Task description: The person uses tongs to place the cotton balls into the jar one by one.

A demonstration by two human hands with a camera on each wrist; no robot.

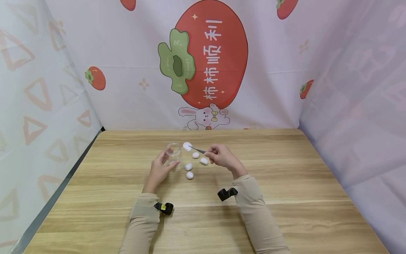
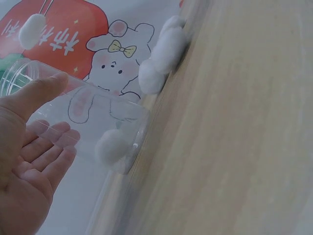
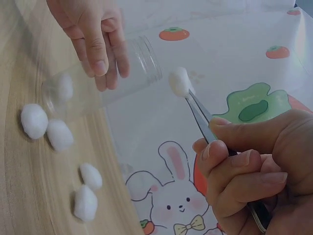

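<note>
Left hand (image 1: 159, 170) is gripping a clear jar (image 1: 175, 155), right hand (image 1: 223, 156) is pinching tweezers (image 1: 200, 151) that're holding a cotton ball (image 3: 179, 81) between hands.

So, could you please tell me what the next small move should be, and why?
Probably have the right hand ease the tweezers leftward over the open mouth of the clear jar. They pinch a cotton ball just beside that mouth, the left hand holds the jar, and another cotton ball lies inside.

Large printed fruit (image 1: 233, 53), white characters (image 1: 211, 55) on it, pale backdrop (image 1: 269, 98) around it, cartoon rabbit (image 1: 205, 117) at its foot, wood-grain surface (image 1: 304, 183) below it
</note>
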